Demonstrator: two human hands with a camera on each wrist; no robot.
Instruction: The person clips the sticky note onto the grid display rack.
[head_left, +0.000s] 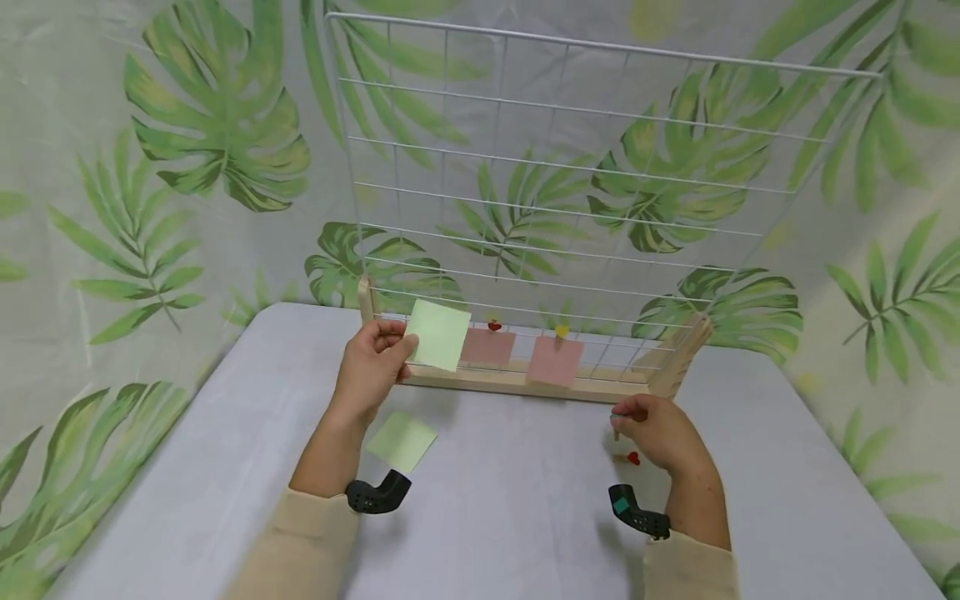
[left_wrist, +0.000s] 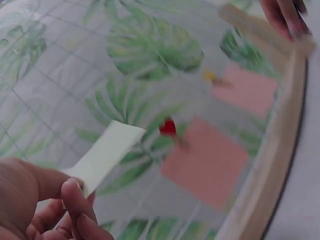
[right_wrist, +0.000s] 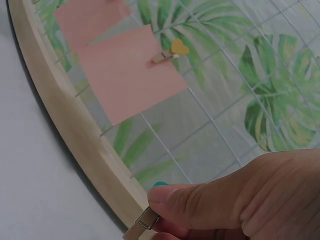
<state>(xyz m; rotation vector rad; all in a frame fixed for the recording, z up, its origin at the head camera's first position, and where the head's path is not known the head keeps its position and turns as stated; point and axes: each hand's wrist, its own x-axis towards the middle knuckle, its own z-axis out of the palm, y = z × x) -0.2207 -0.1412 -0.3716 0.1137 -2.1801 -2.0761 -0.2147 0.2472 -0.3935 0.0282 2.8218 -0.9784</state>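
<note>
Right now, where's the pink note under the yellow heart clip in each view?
Head: pink note at centre, low on the wire grid, right of the other pink one.
Left wrist: upper right, blurred, yellow clip at its left corner.
Right wrist: upper left, yellow heart clip on its right edge.
Shared landmark: the wooden base rail.

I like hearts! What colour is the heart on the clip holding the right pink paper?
Yellow heart, clearest in the right wrist view.

No text, label, brand or number can be read; the pink notes (head_left: pixel 554 361) and green notes (head_left: pixel 438 334) are seen blank (as is the backdrop).
</note>
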